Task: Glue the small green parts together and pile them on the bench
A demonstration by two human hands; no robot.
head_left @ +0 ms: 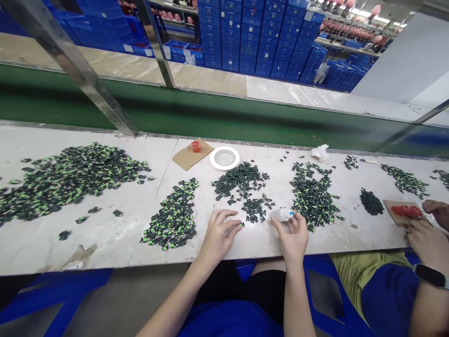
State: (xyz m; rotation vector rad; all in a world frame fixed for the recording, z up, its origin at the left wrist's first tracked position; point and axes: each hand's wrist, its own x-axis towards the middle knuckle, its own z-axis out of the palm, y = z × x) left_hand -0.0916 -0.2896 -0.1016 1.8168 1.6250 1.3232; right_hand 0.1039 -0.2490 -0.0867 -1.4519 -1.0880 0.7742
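My left hand (pixel 219 234) is at the table's front edge, its thumb and fingertips closed on a small green and black piece (pixel 241 224). My right hand (pixel 293 234) grips a small whitish bottle with a blue tip (pixel 282 214) between thumb and fingers. Just beyond my hands lie a small dark heap (pixel 255 209) and a larger heap of dark pieces (pixel 240 179). Green and black pieces form one pile (pixel 173 215) left of my left hand and another (pixel 314 196) right of my right hand.
A white tape roll (pixel 225 158) and a red cap (pixel 195 146) on cardboard (pixel 187 158) stand at the back. A large pile (pixel 73 180) spreads on the left. At the right, a co-worker's hands (pixel 426 234) are by red items (pixel 407 211). A green belt (pixel 224 114) runs behind the table.
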